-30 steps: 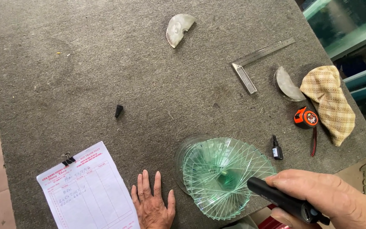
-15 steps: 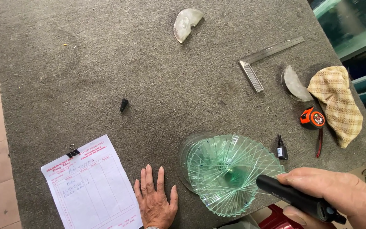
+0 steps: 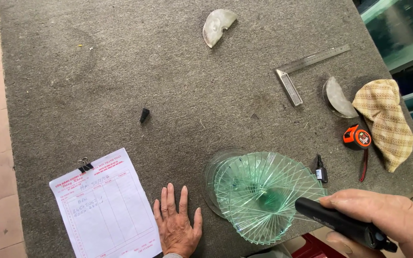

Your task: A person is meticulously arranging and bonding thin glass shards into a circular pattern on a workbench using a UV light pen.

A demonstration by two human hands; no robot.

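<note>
My left hand [image 3: 177, 225] lies flat, fingers spread, on the grey felt table [image 3: 120, 71] at the near edge, just left of a fanned stack of greenish glass pieces [image 3: 264, 191]. It holds nothing. My right hand [image 3: 388, 220] grips a black handled tool [image 3: 333, 220] whose tip rests over the right side of the glass stack. A clipped pad of paper forms [image 3: 103, 208] lies left of my left hand.
A small dark bottle [image 3: 321, 173] stands right of the glass. An orange tape measure [image 3: 358, 137], checked cloth [image 3: 383, 119], metal square [image 3: 302, 71], two pale half-round pieces [image 3: 218, 25] [image 3: 338, 98] and a small black cap [image 3: 144, 114] lie on the felt.
The view has shifted slightly, so everything sits lower and further right in the frame. Both hands keep their places by the glass stack.
</note>
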